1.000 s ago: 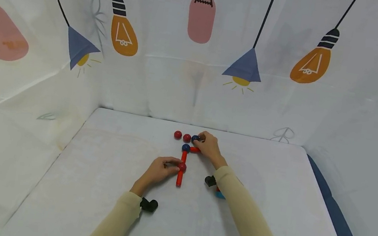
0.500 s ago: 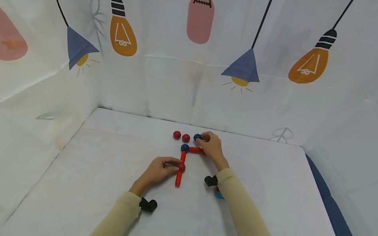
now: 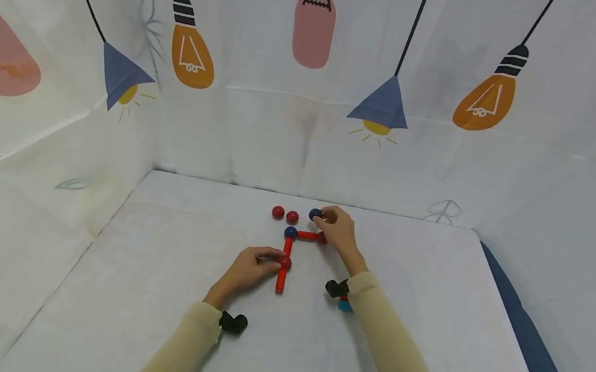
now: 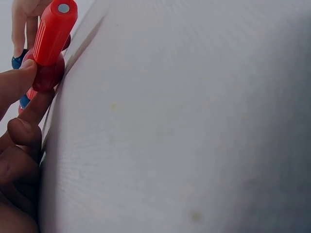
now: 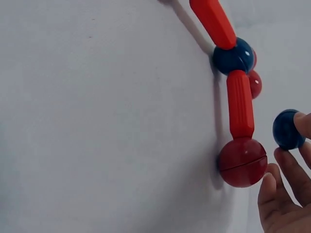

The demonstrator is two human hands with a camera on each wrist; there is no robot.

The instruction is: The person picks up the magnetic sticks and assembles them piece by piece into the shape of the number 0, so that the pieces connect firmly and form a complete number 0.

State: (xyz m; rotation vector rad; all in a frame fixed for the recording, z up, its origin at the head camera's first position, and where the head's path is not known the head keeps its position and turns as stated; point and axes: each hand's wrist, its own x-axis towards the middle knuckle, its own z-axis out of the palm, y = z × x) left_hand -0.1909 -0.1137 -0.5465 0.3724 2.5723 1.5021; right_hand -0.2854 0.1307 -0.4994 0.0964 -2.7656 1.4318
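Note:
A magnetic building set of red rods and balls lies joined on the table. My left hand (image 3: 248, 270) pinches its red ball (image 4: 50, 77) between thumb and finger. A red rod (image 4: 56, 34) runs from that ball toward me, and another red rod (image 3: 287, 247) leads away to a blue corner ball (image 5: 234, 56). From the corner, a red rod (image 5: 240, 104) extends right to a red end ball (image 5: 243, 162). Just beyond this end ball, my right hand (image 3: 341, 233) pinches a loose blue ball (image 5: 287, 129), apart from the joined pieces.
Two loose red balls, one left (image 3: 278, 212) and one right (image 3: 292, 217), lie behind the corner. Partly hidden by the right sleeve is a red and blue piece (image 3: 345, 306). A printed white cloth (image 3: 259, 136) hangs behind the white table (image 3: 160, 268).
My right hand has carried the blue ball right and slightly away from the two loose red balls, uncovering the red end ball. The left hand keeps its hold in place.

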